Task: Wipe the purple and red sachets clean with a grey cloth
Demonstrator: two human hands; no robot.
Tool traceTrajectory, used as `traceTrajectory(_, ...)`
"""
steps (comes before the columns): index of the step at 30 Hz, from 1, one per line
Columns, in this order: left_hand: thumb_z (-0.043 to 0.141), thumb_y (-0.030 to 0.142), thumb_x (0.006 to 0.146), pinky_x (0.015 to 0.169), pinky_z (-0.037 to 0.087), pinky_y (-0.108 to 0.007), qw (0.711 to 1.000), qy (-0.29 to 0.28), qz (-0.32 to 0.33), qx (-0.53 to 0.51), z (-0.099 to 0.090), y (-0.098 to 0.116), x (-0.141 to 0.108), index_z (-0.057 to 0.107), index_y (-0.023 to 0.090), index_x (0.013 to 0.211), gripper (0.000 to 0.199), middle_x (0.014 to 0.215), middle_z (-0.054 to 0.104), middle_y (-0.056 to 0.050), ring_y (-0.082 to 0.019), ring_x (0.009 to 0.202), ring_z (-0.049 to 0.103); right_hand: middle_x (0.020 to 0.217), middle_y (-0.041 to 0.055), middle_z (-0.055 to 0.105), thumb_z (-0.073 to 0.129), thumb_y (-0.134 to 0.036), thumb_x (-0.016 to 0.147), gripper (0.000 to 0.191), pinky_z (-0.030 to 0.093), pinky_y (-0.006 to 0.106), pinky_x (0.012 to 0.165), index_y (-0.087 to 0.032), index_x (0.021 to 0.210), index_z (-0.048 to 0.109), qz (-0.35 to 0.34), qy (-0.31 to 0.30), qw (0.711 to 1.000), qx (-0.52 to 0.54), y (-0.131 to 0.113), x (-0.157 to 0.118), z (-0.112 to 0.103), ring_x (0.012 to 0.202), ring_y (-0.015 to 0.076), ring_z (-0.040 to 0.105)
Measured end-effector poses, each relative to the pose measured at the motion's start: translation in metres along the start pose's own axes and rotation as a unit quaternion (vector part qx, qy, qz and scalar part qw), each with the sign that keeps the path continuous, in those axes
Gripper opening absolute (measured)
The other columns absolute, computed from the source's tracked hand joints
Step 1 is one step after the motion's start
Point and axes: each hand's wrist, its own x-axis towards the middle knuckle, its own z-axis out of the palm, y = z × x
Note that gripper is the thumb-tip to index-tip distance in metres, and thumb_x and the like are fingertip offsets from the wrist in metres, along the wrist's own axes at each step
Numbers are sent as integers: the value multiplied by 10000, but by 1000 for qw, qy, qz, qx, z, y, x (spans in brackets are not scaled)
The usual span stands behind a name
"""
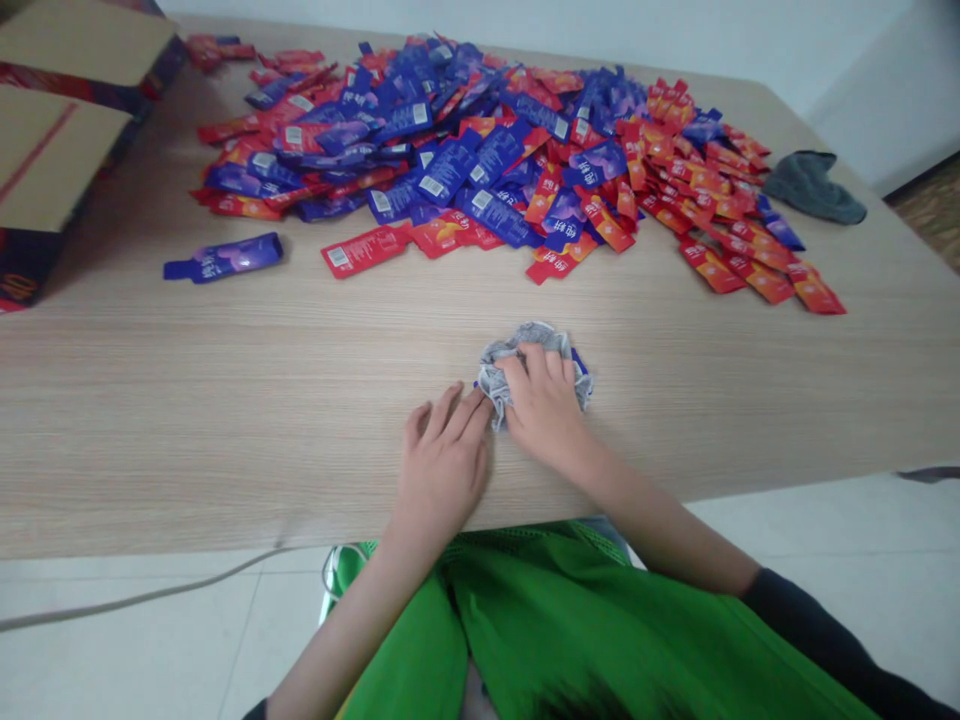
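My right hand (546,410) is closed over a crumpled grey cloth (534,334) with white edges and presses it down on the table. Beneath the cloth lies a blue sachet (578,361); only small bits of it stick out at the sides, and the rest is hidden. My left hand (444,465) rests palm down just to the left, fingers apart, its fingertips by the sachet's left end and the cloth's edge. Off to the left, a single blue-purple sachet (236,258) lies flat by itself.
A wide heap of red and blue sachets (450,165) spreads across the back of the wooden table (225,400). Cardboard boxes (60,140) stand at the left. A dark grey cloth (814,188) lies at the right. A cable (150,595) runs below the table's front edge.
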Motion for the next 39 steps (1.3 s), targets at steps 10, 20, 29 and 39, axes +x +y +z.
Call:
traceTrajectory(10, 414, 129, 945, 1084, 329, -532, 1000, -8, 0, -12, -1, -2, -1, 474, 208, 1465, 530, 1532, 498, -28, -296, 1439, 409, 1222, 200, 528, 519, -173, 838, 370, 388, 507, 899, -130, 1204, 554, 135, 30, 989, -52, 66, -14, -2, 1068, 355, 480)
traceTrajectory(20, 412, 130, 949, 1078, 337, -521, 1000, -6, 4, -3, 0, -2, 0, 490, 210, 1448, 512, 1525, 509, -42, -299, 1432, 420, 1239, 177, 502, 512, -214, 880, 383, 374, 479, 907, -172, 1257, 562, 53, 76, 996, 13, 28, -2, -15, 1087, 331, 462)
traceTrajectory(29, 395, 136, 956, 1090, 320, -507, 1000, -8, -5, -8, 0, -2, 1, 494, 213, 1444, 504, 1521, 513, -20, -282, 1433, 420, 1272, 162, 501, 476, -147, 887, 378, 349, 451, 878, -213, 1238, 599, -6, 2, 999, -40, 20, -14, 1, 1067, 315, 461)
traceTrajectory(39, 409, 128, 943, 1078, 336, -529, 1000, -9, -4, -7, 0, -2, 1, 492, 215, 1449, 520, 1530, 501, -5, -284, 1429, 422, 1217, 181, 524, 518, -127, 810, 399, 389, 516, 871, -174, 1198, 597, 148, 25, 988, -25, 71, -27, -10, 1057, 366, 485)
